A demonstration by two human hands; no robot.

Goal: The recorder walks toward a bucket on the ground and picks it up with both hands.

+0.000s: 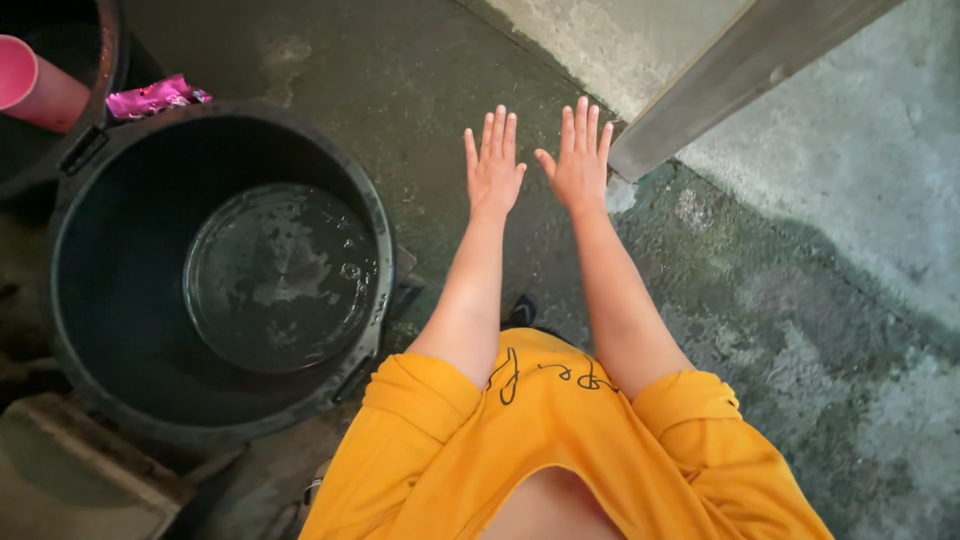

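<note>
Two hands out in front here, both flat and empty. The left hand [493, 165] and the right hand [579, 158] are stretched forward side by side, fingers straight and spread a little, backs facing up, thumbs nearly meeting in the middle but not quite touching. Neither one is holding or touching anything, they just hang in the air over the wet concrete floor [420, 90].

Nearest thing to them is the big black bucket [120, 300], sitting just to the left of the left forearm. It's round, dark plastic, pretty deep, with a thick rim and what looks like a handle mount on the side nearest the person. There's only a shallow pool of water at the bottom [280, 275], clear enough to catch reflections and a few bubbles near the edge. The inside walls look dull and dry-ish above the waterline.

Behind the bucket there's a pink cup [35, 90] leaning in a second dark container, and a crumpled shiny pink wrapper [155, 97] lying right by the bucket's far rim. A grey metal post [740, 70] runs diagonally just beyond the right fingertips. The person is in an orange shirt [560, 450] with short sleeves.
</note>
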